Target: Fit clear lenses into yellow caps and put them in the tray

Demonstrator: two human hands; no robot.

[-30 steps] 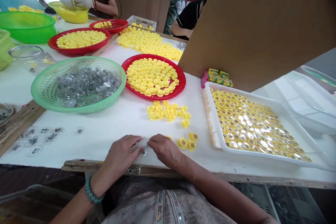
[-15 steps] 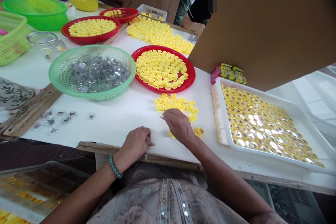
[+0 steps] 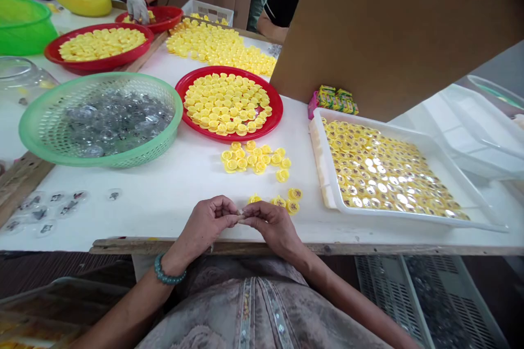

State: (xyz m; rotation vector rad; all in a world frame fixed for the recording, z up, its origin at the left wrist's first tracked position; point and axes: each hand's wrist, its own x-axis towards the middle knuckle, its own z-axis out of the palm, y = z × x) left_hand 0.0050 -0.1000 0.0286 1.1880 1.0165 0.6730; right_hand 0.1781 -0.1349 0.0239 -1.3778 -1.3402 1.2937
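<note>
My left hand (image 3: 208,224) and my right hand (image 3: 273,224) meet fingertip to fingertip above the table's front edge. Both are closed in a pinch; whatever sits between the fingertips is too small and covered to name. Just beyond my right hand are a few yellow cup-like plastic pieces (image 3: 293,207), some with a printed picture on top. Farther out lies a loose group of plain yellow pieces (image 3: 258,156). To the left, several clear discs with dark printed pictures (image 3: 46,228) rest on the white table (image 3: 155,202).
A red tray (image 3: 280,115) of yellow pieces stands ahead, beside a green basket (image 3: 30,128) of clear discs. At right, a white tray (image 3: 327,185) holds finished-looking yellow pieces under a cardboard panel (image 3: 368,38). Across the table, a co-worker's gloved hand (image 3: 138,6) reaches into another red tray (image 3: 174,15).
My right hand has come back from the yellow pieces to meet my left hand fingertip to fingertip. The view has turned rightward. The co-worker's gloved hand has moved to the far red tray.
</note>
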